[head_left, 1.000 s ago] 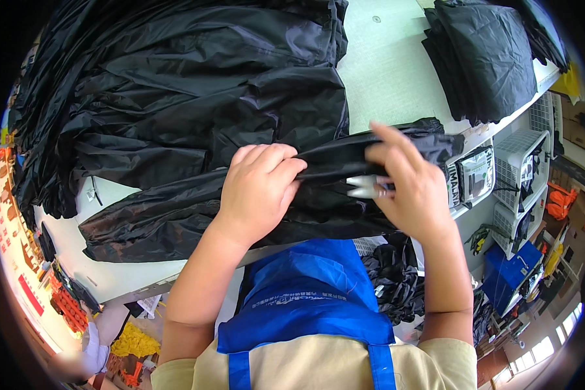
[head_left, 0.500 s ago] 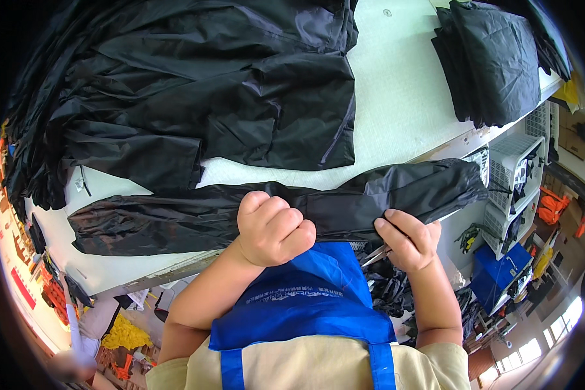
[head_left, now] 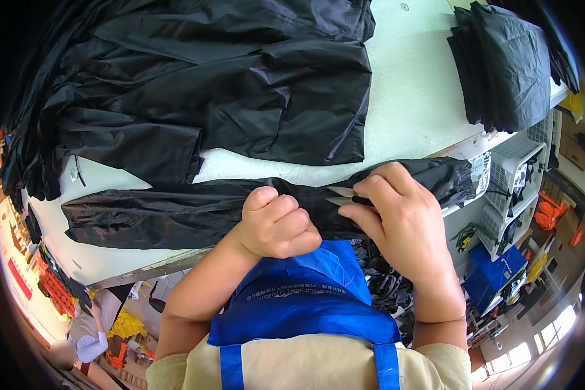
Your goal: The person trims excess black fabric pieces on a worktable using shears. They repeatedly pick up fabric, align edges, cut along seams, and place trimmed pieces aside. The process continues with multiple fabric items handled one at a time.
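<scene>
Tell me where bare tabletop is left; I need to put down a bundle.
The widest bare patch of the white table lies between the spread black jacket and the folded black stack. A smaller one sits at the left near edge, below the long black piece. Elsewhere garments crowd it.

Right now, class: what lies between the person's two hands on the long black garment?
In the head view, small metal snips and a short stretch of the long black garment lie between the left hand and right hand.

White table (head_left: 409, 97), black garments (head_left: 240, 84), folded stack (head_left: 507, 65)
</scene>
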`<state>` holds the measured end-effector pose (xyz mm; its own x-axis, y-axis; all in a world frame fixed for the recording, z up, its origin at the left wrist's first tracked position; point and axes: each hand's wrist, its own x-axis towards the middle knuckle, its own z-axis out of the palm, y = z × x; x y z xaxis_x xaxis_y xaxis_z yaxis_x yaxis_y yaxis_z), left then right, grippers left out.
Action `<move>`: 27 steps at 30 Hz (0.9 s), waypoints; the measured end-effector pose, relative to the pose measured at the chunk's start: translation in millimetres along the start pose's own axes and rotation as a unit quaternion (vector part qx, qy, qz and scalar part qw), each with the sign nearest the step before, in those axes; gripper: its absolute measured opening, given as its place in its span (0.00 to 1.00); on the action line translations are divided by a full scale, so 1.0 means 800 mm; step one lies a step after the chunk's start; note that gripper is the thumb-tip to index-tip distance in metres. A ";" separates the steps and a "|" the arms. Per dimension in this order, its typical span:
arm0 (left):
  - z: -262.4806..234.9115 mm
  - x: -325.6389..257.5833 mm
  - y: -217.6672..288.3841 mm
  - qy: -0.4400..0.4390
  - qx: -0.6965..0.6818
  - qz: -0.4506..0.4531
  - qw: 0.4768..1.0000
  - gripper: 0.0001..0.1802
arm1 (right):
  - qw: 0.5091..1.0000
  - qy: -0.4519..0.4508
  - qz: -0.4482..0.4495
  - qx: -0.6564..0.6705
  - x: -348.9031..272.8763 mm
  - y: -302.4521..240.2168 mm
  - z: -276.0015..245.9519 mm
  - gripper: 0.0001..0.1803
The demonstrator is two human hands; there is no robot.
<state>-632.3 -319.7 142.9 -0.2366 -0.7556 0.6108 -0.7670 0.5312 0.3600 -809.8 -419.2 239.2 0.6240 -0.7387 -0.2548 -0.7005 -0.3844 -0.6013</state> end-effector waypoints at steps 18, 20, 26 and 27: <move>-0.001 -0.004 -0.002 0.024 -0.036 -0.010 0.999 0.16 | 0.988 0.138 0.075 0.009 0.035 0.021 -0.001 0.11; 0.001 -0.001 -0.002 0.031 -0.020 -0.014 0.999 0.17 | 0.992 0.057 0.073 0.086 0.033 0.014 -0.009 0.12; 0.000 0.000 -0.001 0.028 -0.009 -0.015 0.999 0.18 | 0.993 -0.067 0.039 0.090 0.033 0.013 0.000 0.13; 0.000 0.000 -0.001 0.029 -0.008 -0.014 0.999 0.18 | 0.992 -0.067 0.038 0.096 0.034 0.012 0.003 0.13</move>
<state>-632.0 -320.1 143.0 -0.1802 -0.7471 0.6399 -0.7635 0.5164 0.3879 -798.8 -442.3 224.6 0.6216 -0.6766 -0.3947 -0.6759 -0.2086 -0.7069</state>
